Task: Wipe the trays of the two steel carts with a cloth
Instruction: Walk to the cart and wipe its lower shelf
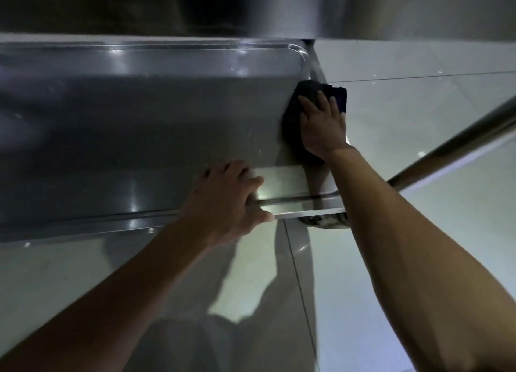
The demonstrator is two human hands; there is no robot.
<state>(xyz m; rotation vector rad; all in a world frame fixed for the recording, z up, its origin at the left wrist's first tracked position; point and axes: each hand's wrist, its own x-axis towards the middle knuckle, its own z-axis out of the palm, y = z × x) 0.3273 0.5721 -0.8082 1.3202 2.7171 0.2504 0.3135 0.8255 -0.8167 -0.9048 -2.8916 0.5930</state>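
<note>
Both arms out: R hand (321, 126) flat on cloth (293, 120), L hand (226, 201) curled round tray (139, 120) rim.

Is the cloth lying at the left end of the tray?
No, the dark cloth sits at the tray's right edge, pressed flat under the right hand.

I see tray (139, 126) — steel, brushed grey, semi-gloss w/ soft highlights along rim; faint streaks and specks on flat bottom. Cloth (296, 120) — dark fabric, matt, soft, bunched folds, no sheen. Round bar (458, 145) at right: polished metal, smooth, brighter gloss than tray. Floor tiles (418, 98) — pale, smooth, glossy, mirror-like reflections, thin dark joints. Wheel (326, 222) under tray corner looks dull, mottled; material I can't tell.
</note>
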